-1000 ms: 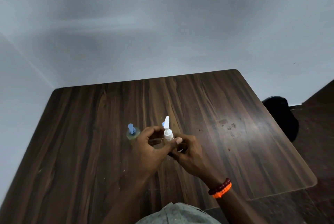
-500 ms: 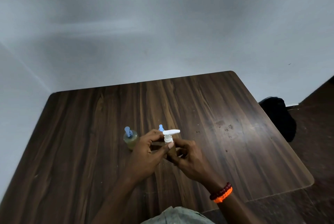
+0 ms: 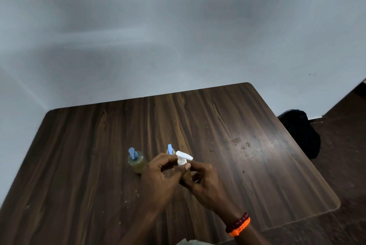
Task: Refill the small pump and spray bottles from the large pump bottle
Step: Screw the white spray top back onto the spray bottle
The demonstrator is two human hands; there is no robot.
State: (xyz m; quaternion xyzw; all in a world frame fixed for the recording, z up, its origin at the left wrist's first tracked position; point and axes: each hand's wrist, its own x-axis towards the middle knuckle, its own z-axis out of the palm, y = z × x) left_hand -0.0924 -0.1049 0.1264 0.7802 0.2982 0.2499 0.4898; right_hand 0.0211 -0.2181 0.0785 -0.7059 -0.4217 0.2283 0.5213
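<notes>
Dark wood-grain table (image 3: 257, 165), grey wall behind. Both hands close together: right hand (image 3: 206, 187) grips the large bottle, body hidden; left hand (image 3: 160, 181) pinches its white pump head (image 3: 183, 158), likely unscrewing. Beyond, 2 small blue-topped bottles (image 3: 136, 160) (image 3: 170, 149) stand untouched; next, lift the pump free.

Dark wooden table (image 3: 227, 130) bearing two blue-pumped bottles (image 3: 136, 162).

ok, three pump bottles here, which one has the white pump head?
The bottle with the white pump, gripped between the left hand and right hand. The left blue-pump bottle and far blue-pump bottle stand untouched on the table.
</notes>
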